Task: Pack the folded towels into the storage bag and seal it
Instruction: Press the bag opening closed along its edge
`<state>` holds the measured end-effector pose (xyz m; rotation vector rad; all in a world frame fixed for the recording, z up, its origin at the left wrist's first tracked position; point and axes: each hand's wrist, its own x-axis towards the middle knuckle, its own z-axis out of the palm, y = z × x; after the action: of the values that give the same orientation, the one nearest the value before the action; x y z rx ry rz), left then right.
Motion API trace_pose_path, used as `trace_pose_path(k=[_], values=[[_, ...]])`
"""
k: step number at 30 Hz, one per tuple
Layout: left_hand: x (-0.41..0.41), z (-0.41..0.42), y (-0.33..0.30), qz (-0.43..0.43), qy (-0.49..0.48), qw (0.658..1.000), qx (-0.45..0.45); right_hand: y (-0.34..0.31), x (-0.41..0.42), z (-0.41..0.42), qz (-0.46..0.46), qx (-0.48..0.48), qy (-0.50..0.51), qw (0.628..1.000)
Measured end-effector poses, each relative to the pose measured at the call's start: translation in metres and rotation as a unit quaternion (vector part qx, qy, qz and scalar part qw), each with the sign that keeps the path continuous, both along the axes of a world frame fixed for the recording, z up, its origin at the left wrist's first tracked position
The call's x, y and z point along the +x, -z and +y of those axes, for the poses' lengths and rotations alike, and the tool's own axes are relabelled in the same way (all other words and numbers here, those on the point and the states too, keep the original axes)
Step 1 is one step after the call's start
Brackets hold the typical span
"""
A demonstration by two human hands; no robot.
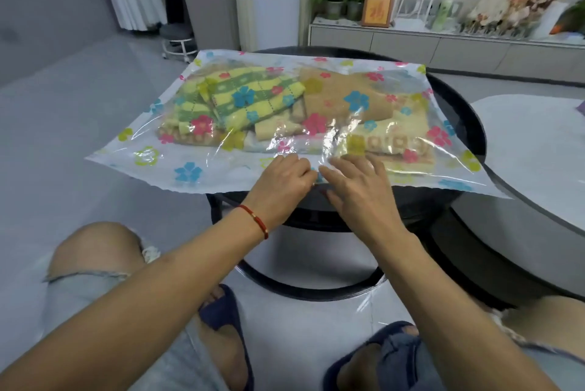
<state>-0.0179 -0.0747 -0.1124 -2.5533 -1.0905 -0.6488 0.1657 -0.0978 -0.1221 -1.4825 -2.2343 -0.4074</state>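
Note:
A clear storage bag [133,150] printed with coloured flowers lies flat across a small round black table [456,96]. Inside it are several folded towels: a green-and-yellow striped one [250,96] at the left, a tan one [345,96] in the middle, a pale yellow patterned one [389,146] at the right front. My left hand [280,183] and my right hand [354,188] sit side by side on the bag's near edge at its middle. The left hand's fingers are curled and pinch the edge. The right hand's fingers lie straight, pressing the plastic down.
The bag overhangs the table at left and right. A larger round white-topped table [531,143] stands close on the right. My knees and slippered feet are below the table. A low cabinet [443,45] with plants and ornaments runs along the far wall.

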Motion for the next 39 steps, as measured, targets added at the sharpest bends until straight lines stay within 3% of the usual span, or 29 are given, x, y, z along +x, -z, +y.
trace_pose_path(k=[7,11,16,18,21,24,31,39], values=[[-0.030,0.001,-0.007,0.072,-0.011,0.997,0.012,0.019,0.001,0.006,0.049,0.115,-0.014,0.992],[-0.074,-0.002,-0.004,0.097,-0.021,0.994,0.046,0.028,0.009,-0.002,0.070,0.132,0.007,0.989],[-0.130,-0.007,-0.010,0.043,-0.063,0.996,0.048,0.025,-0.009,-0.012,0.146,0.078,0.103,0.981],[-0.133,-0.011,-0.010,0.035,-0.070,0.996,0.044,0.020,-0.048,-0.016,0.135,0.059,0.128,0.981],[-0.127,-0.013,-0.014,0.033,-0.074,0.995,0.058,0.010,-0.123,-0.009,0.069,0.022,0.030,0.997],[-0.138,-0.010,-0.016,0.017,-0.087,0.995,0.045,-0.001,-0.159,0.005,0.079,-0.017,-0.030,0.996],[-0.233,-0.017,-0.015,0.025,-0.179,0.983,0.034,0.018,-0.141,0.016,0.096,0.025,-0.041,0.994],[-0.299,-0.026,-0.004,-0.120,-0.251,0.960,-0.029,0.047,-0.141,0.017,0.146,0.065,-0.042,0.986]])
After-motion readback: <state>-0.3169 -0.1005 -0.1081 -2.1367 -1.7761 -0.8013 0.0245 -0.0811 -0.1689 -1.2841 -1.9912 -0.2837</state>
